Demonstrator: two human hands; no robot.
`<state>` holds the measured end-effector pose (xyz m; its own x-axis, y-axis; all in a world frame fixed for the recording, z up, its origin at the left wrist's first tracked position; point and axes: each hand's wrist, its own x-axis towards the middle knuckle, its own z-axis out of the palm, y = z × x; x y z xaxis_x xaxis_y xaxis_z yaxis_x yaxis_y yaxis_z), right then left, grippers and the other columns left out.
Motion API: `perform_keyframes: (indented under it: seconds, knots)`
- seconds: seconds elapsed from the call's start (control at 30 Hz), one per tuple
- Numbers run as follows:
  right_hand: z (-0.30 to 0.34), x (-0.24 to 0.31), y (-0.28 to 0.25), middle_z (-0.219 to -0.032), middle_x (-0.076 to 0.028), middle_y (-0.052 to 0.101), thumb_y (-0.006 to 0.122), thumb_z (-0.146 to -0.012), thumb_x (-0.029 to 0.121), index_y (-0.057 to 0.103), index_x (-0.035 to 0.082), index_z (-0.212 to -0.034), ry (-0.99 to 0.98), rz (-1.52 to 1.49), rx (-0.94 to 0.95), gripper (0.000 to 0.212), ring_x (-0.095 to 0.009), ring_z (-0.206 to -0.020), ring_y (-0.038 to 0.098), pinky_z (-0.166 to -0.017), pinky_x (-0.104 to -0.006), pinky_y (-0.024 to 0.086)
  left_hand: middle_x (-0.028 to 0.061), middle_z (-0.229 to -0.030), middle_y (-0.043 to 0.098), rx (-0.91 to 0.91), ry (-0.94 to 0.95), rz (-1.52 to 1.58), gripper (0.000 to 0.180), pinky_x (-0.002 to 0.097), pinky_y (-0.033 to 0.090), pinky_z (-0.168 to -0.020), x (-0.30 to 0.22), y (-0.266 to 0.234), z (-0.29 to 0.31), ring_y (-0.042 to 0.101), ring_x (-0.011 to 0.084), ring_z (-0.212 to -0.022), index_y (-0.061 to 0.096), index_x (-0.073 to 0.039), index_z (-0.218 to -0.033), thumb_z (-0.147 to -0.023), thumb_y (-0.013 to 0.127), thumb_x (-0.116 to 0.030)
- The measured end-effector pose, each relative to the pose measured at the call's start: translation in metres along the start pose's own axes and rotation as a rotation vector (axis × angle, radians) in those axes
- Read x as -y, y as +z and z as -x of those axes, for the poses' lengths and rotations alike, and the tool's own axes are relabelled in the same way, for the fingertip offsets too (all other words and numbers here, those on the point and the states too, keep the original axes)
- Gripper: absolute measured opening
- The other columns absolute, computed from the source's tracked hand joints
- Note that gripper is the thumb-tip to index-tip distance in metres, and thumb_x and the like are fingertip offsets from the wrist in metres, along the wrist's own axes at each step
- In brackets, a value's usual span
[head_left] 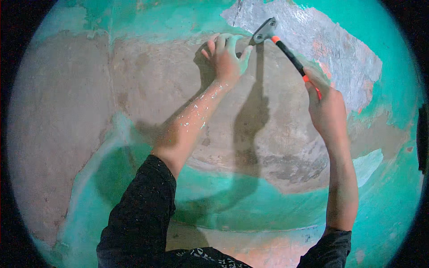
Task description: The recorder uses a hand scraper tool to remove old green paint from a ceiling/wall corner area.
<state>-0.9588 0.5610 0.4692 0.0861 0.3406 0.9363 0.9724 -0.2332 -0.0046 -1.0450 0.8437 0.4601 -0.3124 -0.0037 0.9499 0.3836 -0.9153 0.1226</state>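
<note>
My right hand [328, 107] is wrapped round the orange and black handle of a paint scraper [289, 56]. The scraper's flat grey head meets the wall near the upper middle, at the border between bare and painted surface. Left of that head, my left hand [227, 58] rests against the wall, fingers spread and holding nothing. Its thumb points toward the scraper's blade. Small pale flakes stick to my left forearm. Green paint [178, 18] runs above the fingers, and a brownish-grey bare patch [174, 67] lies beneath them.
A pale silvery patch with ragged edges [348, 49] covers the upper right of the wall. More green paint [214, 187] curves across below the bare area. A vertical seam [109, 71] runs down the left part. My arms cast dark shadows on the wall.
</note>
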Motion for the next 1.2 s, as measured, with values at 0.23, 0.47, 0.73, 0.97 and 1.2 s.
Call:
perform_keyframes:
  seconds: [0.23,0.47,0.73,0.97,1.2]
  knots:
    - [-0.007,0.015,0.013,-0.087,-0.026,0.070,0.061,-0.104,0.026,0.072,0.027,-0.135,0.040,-0.037,0.172,0.033,-0.045,-0.083,0.071,-0.076,-0.0532,0.056,0.0047,-0.124,0.064,-0.038,-0.093,0.045,0.040,0.0501,0.032,-0.110,0.012,0.004,-0.008,0.042,0.0323,-0.128,0.079,-0.013,-0.103,-0.081,0.088,-0.044]
    - [-0.020,0.025,0.024,-0.093,-0.025,0.072,0.061,-0.103,0.024,0.072,0.023,-0.134,-0.099,0.015,0.071,0.033,-0.045,-0.086,0.071,-0.078,-0.0538,0.055,0.0036,-0.123,0.065,-0.008,-0.062,0.024,0.029,0.0452,0.034,-0.109,0.031,0.006,-0.021,0.042,0.0308,-0.127,0.082,-0.015,-0.100,-0.084,0.087,-0.038]
    - [-0.032,0.047,0.005,-0.106,-0.021,0.074,0.063,-0.102,0.017,0.072,0.013,-0.133,-0.073,0.030,0.135,0.033,-0.041,-0.089,0.071,-0.084,-0.0434,0.055,0.0011,-0.117,0.067,-0.051,0.039,0.016,0.019,0.0453,0.034,-0.107,0.040,0.012,-0.030,0.045,0.0303,-0.124,0.082,-0.015,-0.094,-0.083,0.086,-0.029]
    - [-0.046,0.056,0.001,-0.093,-0.029,0.067,0.064,-0.101,0.016,0.073,0.013,-0.131,0.019,-0.012,0.194,0.031,-0.039,-0.079,0.070,-0.075,-0.0446,0.053,-0.0002,-0.112,0.066,-0.060,0.117,0.036,0.019,0.0490,0.034,-0.104,0.054,0.009,-0.037,0.047,0.0301,-0.123,0.081,-0.015,-0.091,-0.084,0.085,-0.032]
    - [-0.052,0.068,0.011,-0.088,-0.031,0.065,0.065,-0.100,0.017,0.075,0.011,-0.127,-0.083,-0.029,0.091,0.029,-0.045,-0.076,0.067,-0.072,-0.0457,0.053,-0.0016,-0.115,0.065,-0.059,0.033,-0.042,0.024,0.0524,0.033,-0.102,0.061,0.001,-0.047,0.048,0.0264,-0.125,0.081,-0.019,-0.092,-0.086,0.083,-0.043]
